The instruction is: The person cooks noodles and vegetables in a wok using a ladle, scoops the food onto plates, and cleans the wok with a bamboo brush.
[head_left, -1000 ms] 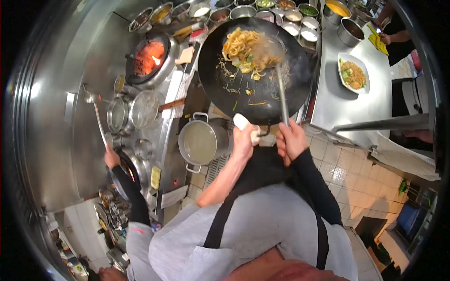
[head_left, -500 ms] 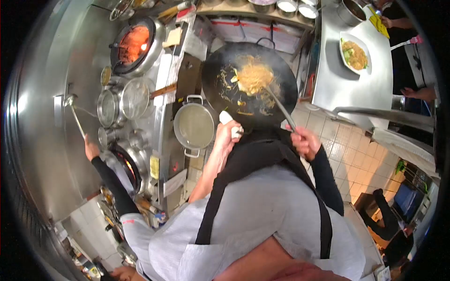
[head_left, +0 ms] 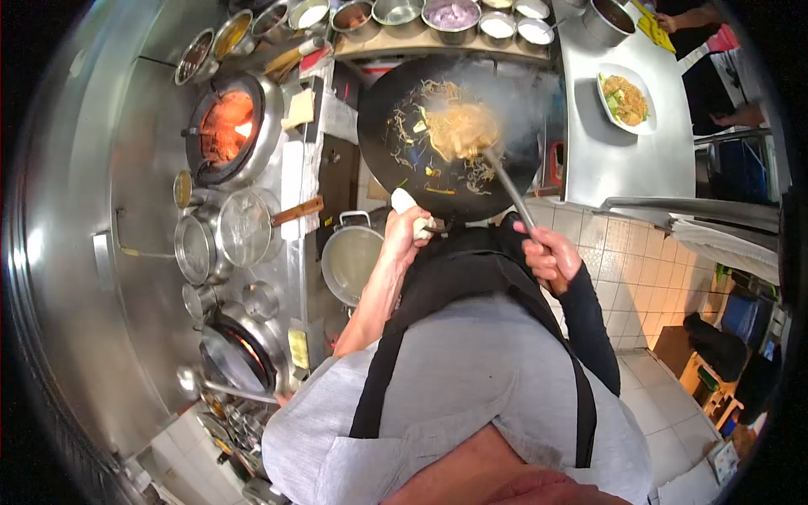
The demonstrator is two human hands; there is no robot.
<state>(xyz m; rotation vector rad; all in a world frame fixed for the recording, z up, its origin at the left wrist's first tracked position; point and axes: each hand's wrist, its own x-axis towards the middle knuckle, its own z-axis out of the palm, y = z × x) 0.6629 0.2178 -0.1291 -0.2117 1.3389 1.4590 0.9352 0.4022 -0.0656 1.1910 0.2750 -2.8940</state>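
Note:
A large black wok (head_left: 391,126) hangs in front of me, its near handle wrapped in a white cloth (head_left: 404,202). My left hand (head_left: 406,229) is closed round that cloth and handle. The long metal handle of a ladle (head_left: 512,187) is gripped in my right hand (head_left: 551,255); its head is hidden among steaming noodles (head_left: 459,130) in the wok. Bean sprouts and bits of vegetable are scattered over the wok's surface.
Left of the wok are a lit burner (head_left: 227,126), a strainer (head_left: 244,227) and a large pot (head_left: 352,261). Bowls of ingredients (head_left: 452,17) line the back. At right, a plate of noodles (head_left: 624,99) rests on a steel counter (head_left: 589,168). A co-worker's ladle (head_left: 192,383) shows lower left.
Both my hands and the wok came nearer my body, then the wok tilted up slightly. The noodles shifted under the ladle. The co-worker's ladle has swung down from the wall side.

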